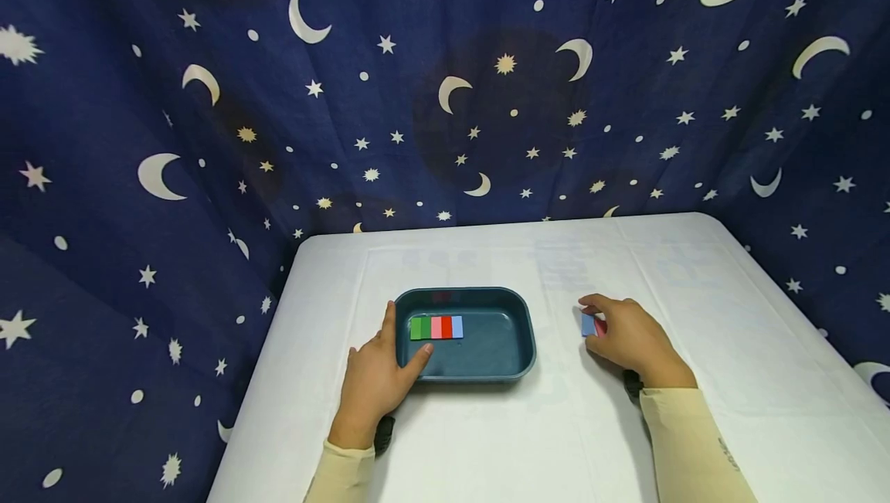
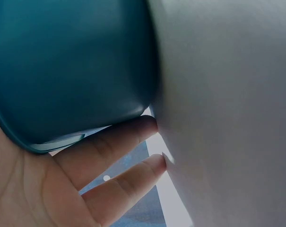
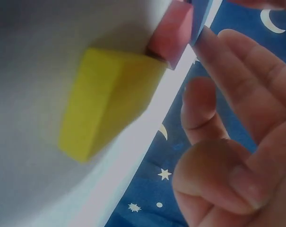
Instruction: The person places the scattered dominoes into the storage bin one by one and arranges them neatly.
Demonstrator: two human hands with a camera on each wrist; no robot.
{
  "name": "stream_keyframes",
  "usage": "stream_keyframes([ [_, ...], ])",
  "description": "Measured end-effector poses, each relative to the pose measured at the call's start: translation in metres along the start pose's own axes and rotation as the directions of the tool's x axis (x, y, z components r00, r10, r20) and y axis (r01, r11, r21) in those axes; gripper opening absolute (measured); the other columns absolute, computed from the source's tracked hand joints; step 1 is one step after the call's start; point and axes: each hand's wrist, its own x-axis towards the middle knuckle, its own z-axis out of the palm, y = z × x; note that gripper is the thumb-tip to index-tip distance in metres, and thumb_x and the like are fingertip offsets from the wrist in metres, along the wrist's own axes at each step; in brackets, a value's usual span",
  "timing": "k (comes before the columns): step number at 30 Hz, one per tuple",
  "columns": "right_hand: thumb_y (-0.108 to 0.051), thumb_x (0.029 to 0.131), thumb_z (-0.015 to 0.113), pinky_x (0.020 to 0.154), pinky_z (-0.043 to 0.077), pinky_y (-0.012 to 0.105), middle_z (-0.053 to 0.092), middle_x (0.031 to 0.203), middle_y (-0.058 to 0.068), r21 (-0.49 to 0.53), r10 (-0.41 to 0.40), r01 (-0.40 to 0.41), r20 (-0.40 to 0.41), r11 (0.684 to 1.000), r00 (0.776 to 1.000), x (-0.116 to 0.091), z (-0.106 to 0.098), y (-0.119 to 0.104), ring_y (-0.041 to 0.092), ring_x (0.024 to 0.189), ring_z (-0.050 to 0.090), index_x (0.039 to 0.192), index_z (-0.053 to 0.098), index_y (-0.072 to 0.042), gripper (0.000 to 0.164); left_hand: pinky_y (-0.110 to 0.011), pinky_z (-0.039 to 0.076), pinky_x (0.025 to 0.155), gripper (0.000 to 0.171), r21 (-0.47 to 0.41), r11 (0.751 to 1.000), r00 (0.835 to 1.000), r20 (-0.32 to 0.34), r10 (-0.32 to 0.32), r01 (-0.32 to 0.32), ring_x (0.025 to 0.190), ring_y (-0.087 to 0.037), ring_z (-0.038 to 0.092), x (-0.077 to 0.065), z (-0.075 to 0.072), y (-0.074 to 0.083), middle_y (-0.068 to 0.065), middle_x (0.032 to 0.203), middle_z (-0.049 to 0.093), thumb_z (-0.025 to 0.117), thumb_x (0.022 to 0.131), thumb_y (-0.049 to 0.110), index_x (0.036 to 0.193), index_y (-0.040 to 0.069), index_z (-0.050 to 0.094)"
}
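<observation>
Two hands are at work here. The left hand [image 1: 376, 375] sits at the tray's 8 o'clock with its fingers spread and straight, resting against the wall, thumb reaching over the near rim. The right hand [image 1: 634, 335] is out at the tray's 3 o'clock, thumb and fingertips curled about a blue block [image 1: 588, 324].

Three loose blocks lie on that side. One is the blue one; a pink block [image 3: 173, 33] sits close at its 3 o'clock; and a yellow block [image 3: 107, 101] — visible only from the right wrist, since the hand stands in the way from above — lies past the pink, on the side away from the blue. Whether pink and yellow touch, I can't tell.

The one blue-green tray [image 1: 497, 344] holds a row of five coloured strips [image 1: 436, 327] toward its 9 o'clock: light green, darker green, pink, red, blue.

Two pale sleeves [image 1: 684, 441] come in from about 5 and 7 o'clock. Under everything is one white-covered bench [image 1: 501, 449], and a navy curtain [image 1: 403, 101] of moons and stars rises beyond at 12.
</observation>
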Motion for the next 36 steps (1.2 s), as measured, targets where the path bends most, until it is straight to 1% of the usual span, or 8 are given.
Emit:
stream_keyframes([
  [8,-0.014,0.073,0.079,0.069,0.048,0.04,0.077,0.109,0.005,0.018,-0.043,0.043,0.028,0.999,0.999,0.01,-0.004,-0.003,0.016,0.077,0.058,0.137,0.066,-0.01,0.065,-0.082,0.04,0.096,0.109,-0.001,1.0,1.0,0.002,-0.006,0.006,0.115,-0.039,0.07,-0.001,-0.001,-0.001,-0.023,0.141,0.064,0.047,0.094,0.083,0.169,0.008,0.022],
  [11,-0.015,0.074,0.08,0.068,0.046,0.039,0.076,0.108,0.006,0.029,-0.03,0.029,0.059,0.999,0.998,0.015,-0.007,-0.007,0.015,0.074,0.057,0.138,0.065,-0.01,0.066,-0.081,0.04,0.096,0.109,0.0,1.0,1.0,-0.001,-0.006,0.006,0.114,-0.039,0.071,-0.001,0.0,-0.001,-0.024,0.139,0.065,0.046,0.094,0.083,0.169,0.008,0.022],
  [15,-0.019,0.077,0.081,0.07,0.05,0.042,0.076,0.11,0.008,0.03,-0.007,0.004,0.087,1.0,0.996,0.023,-0.012,-0.015,0.015,0.078,0.061,0.14,0.064,-0.01,0.066,-0.081,0.041,0.096,0.109,0.004,1.0,1.0,-0.002,-0.007,0.007,0.114,-0.039,0.071,-0.001,0.001,-0.002,-0.024,0.136,0.067,0.046,0.094,0.084,0.169,0.008,0.022],
  [17,-0.02,0.079,0.081,0.067,0.052,0.042,0.076,0.114,0.009,0.045,-0.001,-0.004,0.095,0.999,0.995,0.027,-0.015,-0.021,0.016,0.07,0.065,0.142,0.062,-0.012,0.066,-0.081,0.041,0.096,0.11,0.008,1.0,1.0,-0.003,-0.008,0.008,0.113,-0.039,0.071,0.0,0.001,-0.003,-0.024,0.135,0.067,0.045,0.094,0.084,0.169,0.008,0.022],
  [21,-0.021,0.083,0.078,0.071,0.054,0.046,0.076,0.117,0.008,0.063,-0.054,0.051,0.056,0.997,0.997,0.038,-0.021,-0.037,0.023,0.079,0.07,0.144,0.061,-0.015,0.063,-0.081,0.041,0.096,0.11,0.014,1.0,1.0,-0.007,-0.007,0.007,0.112,-0.039,0.072,0.001,0.0,-0.003,-0.024,0.134,0.068,0.044,0.094,0.085,0.169,0.008,0.022],
  [24,-0.02,0.083,0.075,0.079,0.053,0.049,0.077,0.114,0.005,0.06,-0.1,0.1,0.01,0.993,0.995,0.048,-0.025,-0.05,0.028,0.098,0.069,0.143,0.061,-0.016,0.062,-0.081,0.041,0.096,0.109,0.015,1.0,1.0,-0.007,-0.005,0.006,0.111,-0.038,0.072,0.002,0.0,-0.003,-0.024,0.134,0.068,0.044,0.094,0.084,0.169,0.008,0.022],
  [26,-0.02,0.083,0.074,0.08,0.053,0.051,0.077,0.114,0.004,0.067,-0.113,0.113,-0.005,0.991,0.994,0.053,-0.027,-0.059,0.03,0.102,0.069,0.143,0.062,-0.017,0.061,-0.081,0.041,0.096,0.109,0.017,1.0,1.0,-0.002,-0.005,0.005,0.112,-0.038,0.072,0.002,0.0,-0.003,-0.024,0.134,0.068,0.043,0.094,0.085,0.169,0.008,0.022],
  [36,-0.025,0.084,0.076,0.082,0.054,0.052,0.077,0.113,0.002,0.08,-0.185,0.191,-0.068,0.978,0.98,0.074,-0.033,-0.102,0.03,0.104,0.069,0.141,0.064,-0.018,0.059,-0.08,0.042,0.097,0.109,0.032,0.999,1.0,0.004,-0.012,0.012,0.113,-0.036,0.071,0.002,0.001,-0.004,-0.023,0.135,0.068,0.043,0.094,0.085,0.169,0.008,0.022],
])
